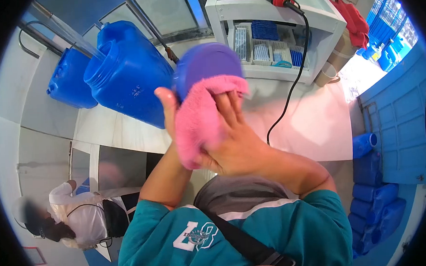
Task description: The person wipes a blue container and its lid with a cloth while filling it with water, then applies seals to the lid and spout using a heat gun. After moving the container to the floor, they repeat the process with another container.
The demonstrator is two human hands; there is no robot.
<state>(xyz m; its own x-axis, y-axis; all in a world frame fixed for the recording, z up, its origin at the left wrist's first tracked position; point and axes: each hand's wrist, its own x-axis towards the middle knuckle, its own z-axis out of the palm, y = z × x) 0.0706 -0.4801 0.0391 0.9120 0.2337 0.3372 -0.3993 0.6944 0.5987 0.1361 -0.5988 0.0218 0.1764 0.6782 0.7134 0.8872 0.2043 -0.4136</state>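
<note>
A round purple-blue lid (pixel 209 62), its kind not fully clear, is held up in front of me above the counter. My left hand (pixel 168 111) supports it from the left; the thumb shows, while the other fingers are hidden behind the lid and cloth. A pink towel (pixel 196 122) covers the lid's lower part and hangs down over my left hand. My right hand (pixel 239 146) presses the towel against the lid, its fingers bent over the fabric. Motion blurs the towel and lid slightly.
A large blue jug (pixel 130 79) with a clear tube in its mouth stands on the white counter (pixel 307 124). A black cable (pixel 287 101) crosses the counter from a heat-gun-like tool. Behind are shelf baskets (pixel 262 52). A person (pixel 90 214) is at lower left; blue containers (pixel 367 193) are stacked right.
</note>
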